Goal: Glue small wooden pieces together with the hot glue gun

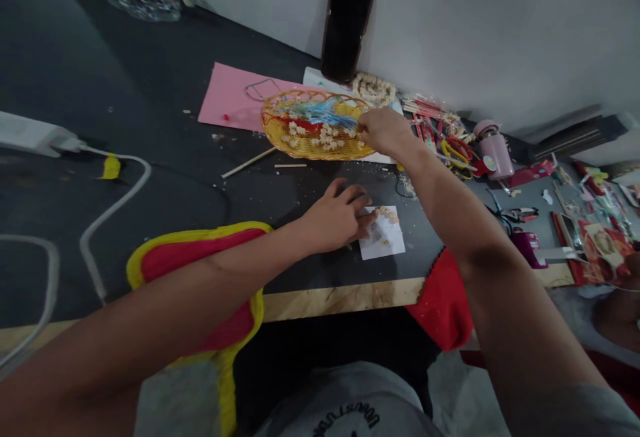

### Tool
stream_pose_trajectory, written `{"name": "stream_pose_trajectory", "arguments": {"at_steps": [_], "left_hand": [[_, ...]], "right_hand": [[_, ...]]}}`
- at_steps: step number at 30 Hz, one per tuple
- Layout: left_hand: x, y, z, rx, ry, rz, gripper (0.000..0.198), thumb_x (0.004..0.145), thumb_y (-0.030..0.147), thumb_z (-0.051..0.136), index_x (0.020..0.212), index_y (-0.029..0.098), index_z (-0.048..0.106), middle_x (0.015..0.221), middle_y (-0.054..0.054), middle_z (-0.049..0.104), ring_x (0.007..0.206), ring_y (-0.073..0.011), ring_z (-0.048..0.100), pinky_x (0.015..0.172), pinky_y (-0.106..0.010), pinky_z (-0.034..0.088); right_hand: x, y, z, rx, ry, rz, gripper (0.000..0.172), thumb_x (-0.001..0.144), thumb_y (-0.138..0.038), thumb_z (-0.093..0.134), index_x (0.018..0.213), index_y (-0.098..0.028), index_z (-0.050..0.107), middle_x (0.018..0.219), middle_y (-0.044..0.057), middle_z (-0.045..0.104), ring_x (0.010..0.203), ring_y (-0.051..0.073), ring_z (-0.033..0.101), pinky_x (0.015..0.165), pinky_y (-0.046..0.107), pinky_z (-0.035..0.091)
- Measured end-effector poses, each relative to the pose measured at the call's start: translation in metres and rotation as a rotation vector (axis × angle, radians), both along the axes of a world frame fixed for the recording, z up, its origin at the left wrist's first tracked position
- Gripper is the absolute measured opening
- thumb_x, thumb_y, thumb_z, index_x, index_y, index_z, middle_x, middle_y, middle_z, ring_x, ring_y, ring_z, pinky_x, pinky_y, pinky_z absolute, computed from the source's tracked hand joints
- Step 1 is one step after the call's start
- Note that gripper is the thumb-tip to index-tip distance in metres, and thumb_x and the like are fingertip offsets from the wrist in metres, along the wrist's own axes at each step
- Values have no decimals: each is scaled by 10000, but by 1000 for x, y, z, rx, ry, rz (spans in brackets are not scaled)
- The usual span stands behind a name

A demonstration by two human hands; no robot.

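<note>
My left hand (343, 218) rests low over the dark table, palm down and fingers apart. Its fingers touch the left edge of a small white paper square (387, 244), which has beige bits on its upper part. My right hand (385, 132) reaches over the right end of a yellow woven basket (280, 144), its fingers pinched together. Its fingertips meet the end of a bundle of light blue strands (325, 112); what they hold is hidden. Clusters of small cream pieces (330, 137) and something red lie in the basket.
A pink sheet (225, 94) lies under the basket. A phone (346, 24) leans on the wall. Thin sticks (249, 162), pliers (455, 157), a pink bottle (493, 150) and a white cable (115, 200) lie about. Another person's arm (620, 314) shows at right.
</note>
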State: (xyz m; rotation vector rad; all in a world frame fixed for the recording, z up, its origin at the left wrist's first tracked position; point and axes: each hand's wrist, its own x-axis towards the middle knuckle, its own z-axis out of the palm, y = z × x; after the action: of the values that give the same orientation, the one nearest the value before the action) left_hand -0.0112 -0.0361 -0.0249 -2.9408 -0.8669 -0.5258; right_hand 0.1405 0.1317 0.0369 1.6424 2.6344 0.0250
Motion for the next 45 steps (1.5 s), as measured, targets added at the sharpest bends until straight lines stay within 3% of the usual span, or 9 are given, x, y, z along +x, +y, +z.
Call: {"name": "stream_pose_trajectory", "arguments": {"at_steps": [7, 11, 15, 20, 22, 25, 31, 34, 45], "left_hand": [[0, 0, -1, 11, -11, -1, 345, 944, 442, 597, 1218, 254, 692, 1276, -100, 663, 1220, -335, 512, 1019, -567, 350], [0, 1, -5, 26, -42, -9, 348, 914, 437, 644, 1205, 254, 699, 1271, -95, 663, 1227, -334, 507, 1028, -564, 343], [0, 1, -5, 32, -70, -21, 317, 905, 405, 660, 1173, 246, 712, 1264, -98, 664, 1235, -328, 497, 1038, -544, 334], [-1, 0, -2, 29, -60, -19, 268, 926, 370, 632, 1139, 238, 725, 1235, -101, 670, 1222, -323, 500, 1040, -546, 345], [-1, 0, -1, 37, -63, -24, 291, 905, 409, 661, 1137, 243, 720, 1229, -103, 667, 1219, -327, 502, 1035, -547, 356], [-1, 0, -2, 46, -69, -21, 346, 875, 433, 697, 1172, 255, 701, 1224, -105, 668, 1208, -331, 511, 1024, -554, 371], [-2, 0, -2, 39, -69, -18, 344, 878, 410, 699, 1184, 255, 700, 1241, -113, 666, 1208, -320, 506, 1032, -546, 365], [-2, 1, -3, 38, -72, -19, 343, 877, 412, 699, 1183, 257, 702, 1242, -110, 663, 1210, -320, 502, 1033, -541, 363], [-2, 0, -1, 26, -70, -22, 356, 863, 414, 716, 1176, 247, 698, 1233, -110, 661, 1210, -329, 506, 1030, -555, 378]], "right_hand": [[6, -5, 7, 56, 95, 72, 140, 874, -176, 579, 918, -194, 710, 918, 74, 718, 927, 242, 643, 897, 405, 507], [21, -46, 29, 104, 339, 137, 229, 947, -202, 486, 1107, -192, 650, 1082, 88, 688, 1003, 208, 625, 915, 352, 492], [53, -105, 36, 55, 532, 73, 178, 947, -279, 528, 1017, -199, 671, 976, 69, 702, 900, 196, 642, 822, 335, 512], [95, -177, -2, -75, 841, -208, 147, 880, -340, 618, 956, -218, 648, 903, 38, 719, 755, 168, 673, 678, 301, 539], [105, -200, -22, -129, 861, -268, 154, 874, -341, 610, 956, -215, 642, 907, 44, 731, 759, 171, 695, 685, 302, 562], [109, -222, -45, -43, 813, -316, 200, 850, -329, 625, 1007, -207, 646, 893, 47, 745, 751, 176, 710, 708, 310, 585], [102, -231, -57, 107, 663, -160, 49, 890, -249, 606, 877, -228, 648, 900, 57, 737, 785, 185, 698, 725, 324, 586], [99, -228, -58, 179, 635, -94, 79, 907, -237, 609, 828, -233, 617, 912, 67, 723, 830, 193, 691, 739, 340, 582], [99, -227, -62, 220, 562, -47, 87, 923, -214, 594, 840, -230, 610, 911, 77, 717, 819, 187, 685, 708, 333, 577]]}}
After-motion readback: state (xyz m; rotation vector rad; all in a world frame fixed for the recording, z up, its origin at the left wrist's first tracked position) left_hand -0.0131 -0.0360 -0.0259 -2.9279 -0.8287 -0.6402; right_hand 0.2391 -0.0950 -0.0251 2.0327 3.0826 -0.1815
